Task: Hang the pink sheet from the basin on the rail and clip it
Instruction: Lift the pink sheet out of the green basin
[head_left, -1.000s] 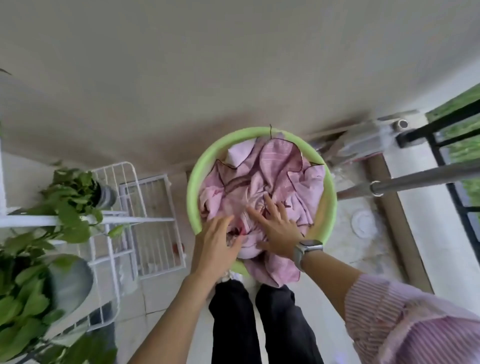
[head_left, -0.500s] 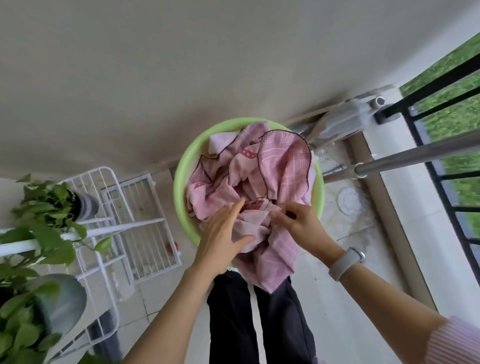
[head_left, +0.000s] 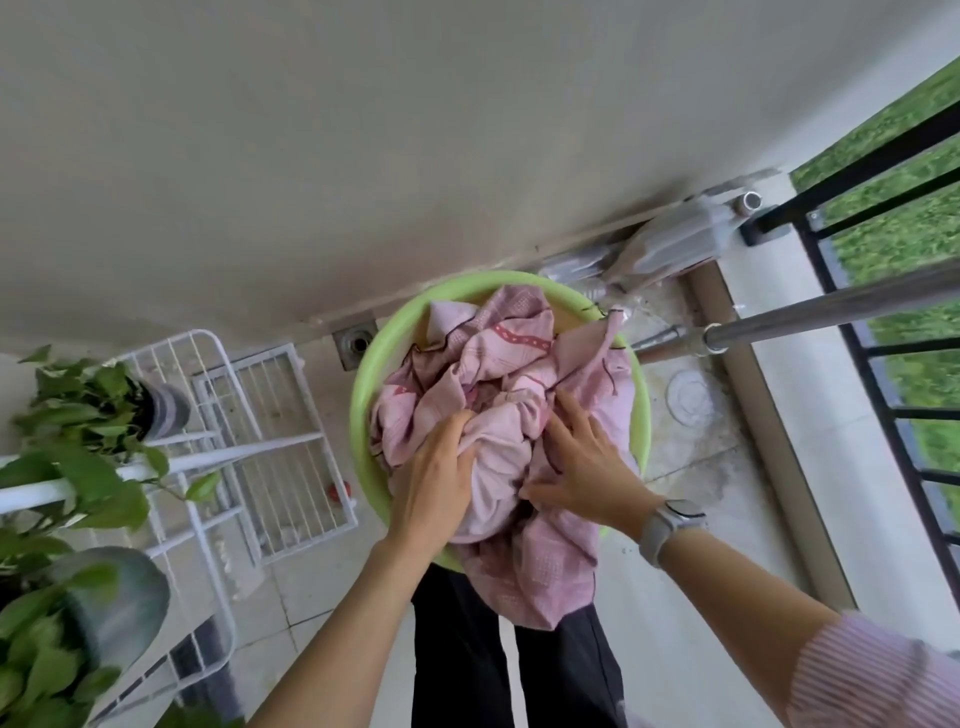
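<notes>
Looking down through the head view: green basin (head_left: 363, 395) sits low at centre, just in front of the person's dark trousers (head_left: 462, 649). Pink sheet (head_left: 498, 374) lies bunched inside it, filling most of the bowl; one fold spills over the near rim and hangs down against the trousers.

Left hand (head_left: 436, 478): on the near-left part of the bundle, fingers curled down into the cloth and closed on a gathered fold of the sheet. Forearm bare.

Right hand (head_left: 582, 467): laid on the near-right part of the bundle, fingers spread and pressed flat onto the fabric, thumb tucked toward the centre fold. Touching the sheet, but whether any cloth is pinched under the palm cannot be told. Pale wristwatch (head_left: 670, 525) on this wrist; striped pink sleeve (head_left: 883, 675) at lower right.

Rail (head_left: 831, 306): grey metal tube entering from the right edge, its end just beside the basin's right rim, higher than the basin. Sheet and rail are apart. Black railing (head_left: 893, 395) runs along the right side with grass beyond.

Left side: white wire rack (head_left: 270, 415) standing on the tiled floor, near the basin but not touching it. Potted green plants (head_left: 78, 405) at the far left, leaves partly blurred. Small floor drain (head_left: 356, 343) just beyond the basin's left rim.
</notes>
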